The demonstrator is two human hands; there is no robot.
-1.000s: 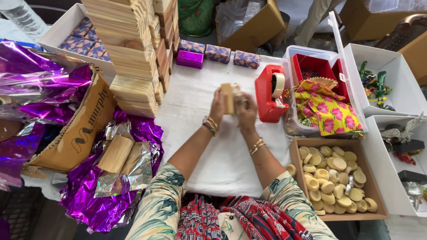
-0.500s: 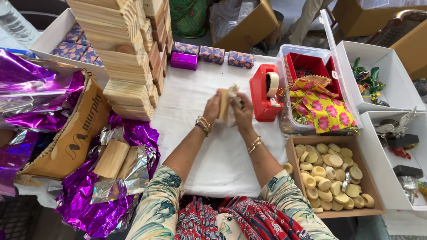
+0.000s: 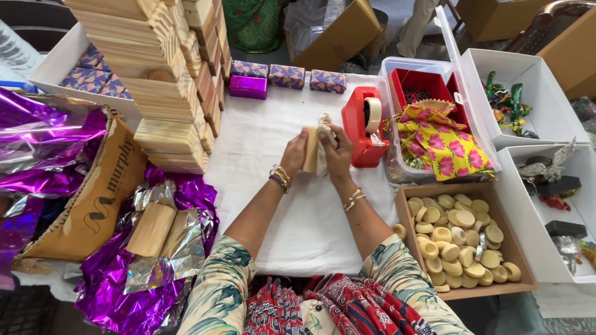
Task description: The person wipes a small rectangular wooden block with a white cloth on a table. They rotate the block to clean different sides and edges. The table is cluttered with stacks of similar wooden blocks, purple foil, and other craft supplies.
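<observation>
We see a bench (image 3: 273, 118) draped in a white cloth under soft, even light. Along its far edge, cardboard boxes (image 3: 338, 34) and a green patterned bag (image 3: 251, 22) stand on a pale floor (image 3: 403, 15). At the right, white open boxes (image 3: 534, 68) line the bench side. At the left, purple foil sheets (image 3: 43, 139) spill over a brown cardboard carton (image 3: 93, 198).

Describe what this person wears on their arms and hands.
Both forearms are bare below loose pale sleeves printed with teal and orange leaf shapes. The left hand has a stack of gold-toned and dark bangles at the wrist; the right hand has thin gold-toned bangles. No gloves.
</observation>
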